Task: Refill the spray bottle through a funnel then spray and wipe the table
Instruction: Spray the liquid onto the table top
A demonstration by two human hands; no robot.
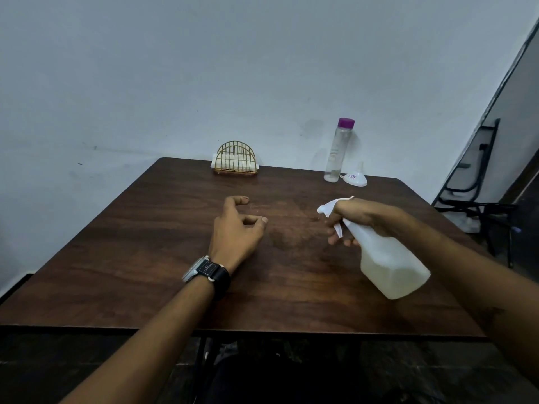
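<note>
Spray bottle (388,258): white, translucent, held tilted above the table (145,258), nozzle end pointing away from the person and to the left. Pale liquid shows in the lower body. Right hand (361,217) grips the neck w/ fingers wrapped round it; lower fingers (335,237) curl at the trigger (whether it is squeezed: cannot tell).

Left hand (236,228): empty, hovers over the tabletop to the left of the nozzle, apart from the bottle. Fingers loosely curled, thumb and index tips near each other, pinching nothing. Black watch (210,272) on the wrist.

Beyond the right-hand fingers, at the far edge: clear bottle (338,153) w/ purple cap, upright; white funnel (355,177) just beside it, wide mouth down on the tabletop. Beyond the left-hand fingers: gold wire napkin holder (236,158) w/ white napkins, also at the far edge.
</note>
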